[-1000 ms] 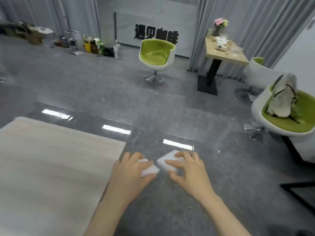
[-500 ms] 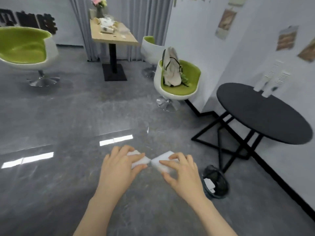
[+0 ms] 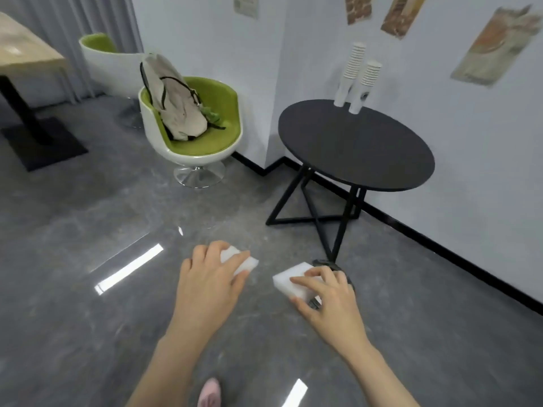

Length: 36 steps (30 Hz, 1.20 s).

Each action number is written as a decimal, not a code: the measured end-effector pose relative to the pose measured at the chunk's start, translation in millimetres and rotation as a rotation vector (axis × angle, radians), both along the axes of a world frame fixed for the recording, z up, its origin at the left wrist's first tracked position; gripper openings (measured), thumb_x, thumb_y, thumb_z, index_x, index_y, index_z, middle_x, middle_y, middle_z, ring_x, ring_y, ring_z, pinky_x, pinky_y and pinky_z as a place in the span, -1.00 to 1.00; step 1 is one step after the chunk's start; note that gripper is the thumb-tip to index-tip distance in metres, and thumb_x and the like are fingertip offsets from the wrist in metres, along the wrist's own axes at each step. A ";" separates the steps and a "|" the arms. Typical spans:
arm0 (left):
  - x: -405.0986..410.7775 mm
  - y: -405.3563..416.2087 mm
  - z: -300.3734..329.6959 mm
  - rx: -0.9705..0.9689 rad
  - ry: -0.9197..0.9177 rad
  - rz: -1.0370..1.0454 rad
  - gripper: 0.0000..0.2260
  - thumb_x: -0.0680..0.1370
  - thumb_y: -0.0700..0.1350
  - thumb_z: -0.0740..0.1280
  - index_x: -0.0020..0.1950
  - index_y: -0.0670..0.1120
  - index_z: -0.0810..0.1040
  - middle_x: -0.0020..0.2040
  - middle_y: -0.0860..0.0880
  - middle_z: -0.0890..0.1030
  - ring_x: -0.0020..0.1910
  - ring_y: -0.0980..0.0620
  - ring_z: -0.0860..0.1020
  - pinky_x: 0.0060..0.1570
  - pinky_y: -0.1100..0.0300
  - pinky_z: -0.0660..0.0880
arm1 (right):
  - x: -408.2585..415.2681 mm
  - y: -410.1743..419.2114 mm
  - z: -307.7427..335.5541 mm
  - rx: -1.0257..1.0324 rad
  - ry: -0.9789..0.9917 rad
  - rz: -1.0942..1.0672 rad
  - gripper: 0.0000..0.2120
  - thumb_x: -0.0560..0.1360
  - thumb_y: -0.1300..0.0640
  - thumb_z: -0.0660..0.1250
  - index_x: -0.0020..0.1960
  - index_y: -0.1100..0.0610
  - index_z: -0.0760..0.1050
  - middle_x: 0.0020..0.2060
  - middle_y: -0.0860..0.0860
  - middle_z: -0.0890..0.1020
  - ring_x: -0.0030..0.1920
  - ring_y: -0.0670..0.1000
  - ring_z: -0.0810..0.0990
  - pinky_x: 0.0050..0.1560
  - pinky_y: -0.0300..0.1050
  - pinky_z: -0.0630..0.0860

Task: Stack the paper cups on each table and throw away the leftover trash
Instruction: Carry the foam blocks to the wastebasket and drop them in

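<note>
My left hand (image 3: 207,286) grips a white foam block (image 3: 245,262) from above, held out over the grey floor. My right hand (image 3: 329,301) grips a second white foam block (image 3: 286,282), just above a black mesh waste bin (image 3: 329,263) that my hand mostly hides. Two tall stacks of white paper cups (image 3: 355,77) stand at the far edge of the round black table (image 3: 355,145) by the wall.
A green and white swivel chair (image 3: 194,136) holds a beige backpack (image 3: 173,98). A second such chair (image 3: 102,57) and a wooden table (image 3: 20,54) on a black base stand at the far left. The table's black legs (image 3: 317,212) cross near the bin. Posters hang on the wall.
The view has swung right, bringing the round table and bin nearer. Both hands still hold their blocks, and the right one has drifted apart from the left, over the bin.
</note>
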<state>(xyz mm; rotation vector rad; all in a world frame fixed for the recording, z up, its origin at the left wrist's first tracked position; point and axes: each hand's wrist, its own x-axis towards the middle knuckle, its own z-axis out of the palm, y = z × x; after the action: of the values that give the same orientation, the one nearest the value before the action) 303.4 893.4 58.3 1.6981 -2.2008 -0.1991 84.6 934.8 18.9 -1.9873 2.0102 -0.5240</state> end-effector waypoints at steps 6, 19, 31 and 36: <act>-8.7 -91.0 -0.1 0.002 -0.053 -0.253 -0.68 0.30 -0.12 0.59 0.03 0.02 0.70 0.00 -0.09 0.63 -0.11 -0.18 0.58 -0.26 -0.03 0.49 | -8.6 -39.3 -6.3 0.023 -0.037 -0.240 -0.75 0.47 -0.10 0.36 0.15 -0.24 0.56 0.14 -0.22 0.45 0.12 -0.06 0.33 0.08 -0.11 0.30; -122.2 -195.6 -33.0 0.080 -0.011 -0.504 -0.68 0.48 0.01 0.42 0.24 0.11 0.60 0.22 0.02 0.52 0.17 -0.09 0.43 0.04 0.06 0.35 | -89.1 -76.5 -13.3 0.064 0.002 -0.508 -0.75 0.48 -0.09 0.35 0.16 -0.23 0.57 0.16 -0.21 0.45 0.16 -0.03 0.33 0.16 -0.10 0.30; -276.0 -273.3 -82.0 0.182 -0.019 -0.594 -0.71 0.55 0.16 0.26 0.27 0.24 0.53 0.30 0.13 0.43 0.25 0.00 0.32 0.14 0.15 0.28 | -224.3 -120.1 -66.2 0.152 -0.049 -0.576 -0.72 0.48 -0.11 0.35 0.18 -0.19 0.55 0.23 -0.18 0.42 0.22 -0.03 0.30 0.11 -0.13 0.28; -319.4 -296.5 -131.6 0.263 -0.082 -0.622 -0.64 0.49 0.01 0.38 0.29 0.13 0.56 0.28 0.00 0.50 0.21 -0.09 0.40 0.07 0.08 0.33 | -258.7 -116.4 -129.6 0.340 -0.117 -0.650 -0.59 0.48 -0.17 0.31 0.32 -0.20 0.42 0.35 -0.18 0.28 0.33 -0.08 0.22 0.22 -0.19 0.26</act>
<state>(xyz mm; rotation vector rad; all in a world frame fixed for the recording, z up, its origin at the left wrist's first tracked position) -16.0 597.0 -73.3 1.0863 -2.8060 -0.6025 -174.1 818.5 -110.8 -1.0670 2.4503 -0.3719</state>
